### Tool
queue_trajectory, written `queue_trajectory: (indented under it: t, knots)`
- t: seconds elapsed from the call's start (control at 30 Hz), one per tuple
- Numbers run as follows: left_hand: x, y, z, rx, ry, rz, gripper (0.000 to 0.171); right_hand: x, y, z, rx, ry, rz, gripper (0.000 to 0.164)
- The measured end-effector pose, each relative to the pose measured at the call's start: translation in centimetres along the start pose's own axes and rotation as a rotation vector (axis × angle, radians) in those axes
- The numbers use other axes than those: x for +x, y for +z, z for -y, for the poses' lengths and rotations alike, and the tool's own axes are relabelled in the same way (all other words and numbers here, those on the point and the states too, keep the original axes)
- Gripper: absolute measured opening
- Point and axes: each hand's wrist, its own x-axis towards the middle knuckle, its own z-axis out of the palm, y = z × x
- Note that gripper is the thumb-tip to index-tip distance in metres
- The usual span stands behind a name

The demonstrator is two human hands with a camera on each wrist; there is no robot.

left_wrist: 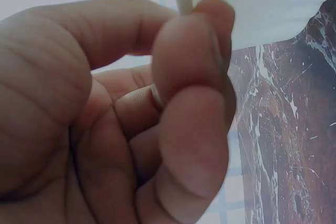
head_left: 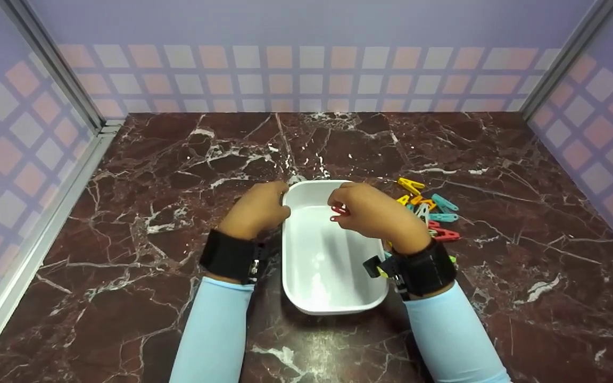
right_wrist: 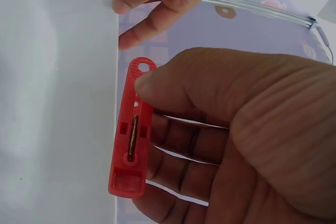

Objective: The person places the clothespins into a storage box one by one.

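A white rectangular tub (head_left: 320,266) stands on the marbled surface in front of me. My left hand (head_left: 258,210) pinches the tub's left rim between thumb and fingers, as the left wrist view shows close up. My right hand (head_left: 373,213) is over the tub's upper right part, holding a red clothespin (right_wrist: 131,129) between thumb and fingers. The clothespin's metal spring faces the right wrist camera. In the head view only small red bits of it show beneath the fingers. The tub's floor shows bare white plastic.
Right of the tub lies a loose pile of clothespins, among them a yellow one (head_left: 410,185), a teal one (head_left: 444,202) and a red one (head_left: 446,234). My right forearm partly covers the pile. A tiled wall (head_left: 314,77) closes off the back.
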Motion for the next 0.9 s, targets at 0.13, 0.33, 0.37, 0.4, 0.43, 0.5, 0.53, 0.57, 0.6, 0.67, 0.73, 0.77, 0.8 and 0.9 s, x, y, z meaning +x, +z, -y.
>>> queue_trajectory:
  t: [0.13,0.33,0.37,0.4,0.43,0.5,0.53,0.57,0.6,0.67,0.73,0.77,0.8,0.9]
  knots:
    - [0.0,0.0,-0.1,-0.005,-0.036,0.016,0.03,0.3,0.7,-0.2,-0.034,-0.024,0.019,0.011]
    - [-0.2,0.1,-0.1,-0.006,-0.041,0.021,0.033,1.0,2.0,-0.4,-0.084,-0.042,0.067,0.016]
    - [-0.2,0.1,-0.1,-0.005,-0.037,0.02,0.034,1.1,2.2,-0.4,-0.085,-0.04,0.078,0.016]
    - [-0.2,0.1,-0.1,-0.004,-0.033,0.019,0.034,1.3,2.4,-0.5,-0.082,-0.037,0.087,0.016]
    - [-0.2,0.1,-0.2,-0.003,-0.028,0.016,0.034,1.4,2.5,-0.6,-0.076,-0.033,0.096,0.016]
    - [-0.2,0.1,-0.2,-0.003,-0.021,0.013,0.035,1.7,2.9,-0.8,-0.067,-0.026,0.107,0.017]
    - [-0.1,0.2,-0.1,-0.008,-0.02,0.012,0.034,1.8,3.0,-0.8,-0.063,-0.025,0.11,0.017]
    - [-0.1,0.2,-0.1,-0.011,-0.02,0.011,0.034,1.9,3.1,-0.9,-0.061,-0.023,0.112,0.016]
    - [-0.1,0.2,-0.1,-0.013,-0.02,0.012,0.034,1.9,3.2,-1.0,-0.058,-0.017,0.116,0.016]
    - [0.0,0.3,0.0,-0.011,-0.02,0.016,0.033,1.9,3.3,-1.0,-0.053,-0.002,0.122,0.014]
    - [0.0,0.2,0.0,-0.008,-0.022,0.02,0.033,1.9,3.4,-1.1,-0.043,0.007,0.125,0.012]
    - [0.0,0.2,0.0,-0.005,-0.022,0.021,0.034,1.9,3.4,-1.2,-0.035,0.01,0.125,0.011]
    - [0.0,0.2,0.1,-0.003,-0.023,0.023,0.033,1.9,3.5,-1.2,-0.029,0.013,0.124,0.011]
    - [0.0,0.2,0.1,-0.006,-0.029,0.031,0.033,1.9,3.7,-1.2,-0.021,0.02,0.124,0.011]
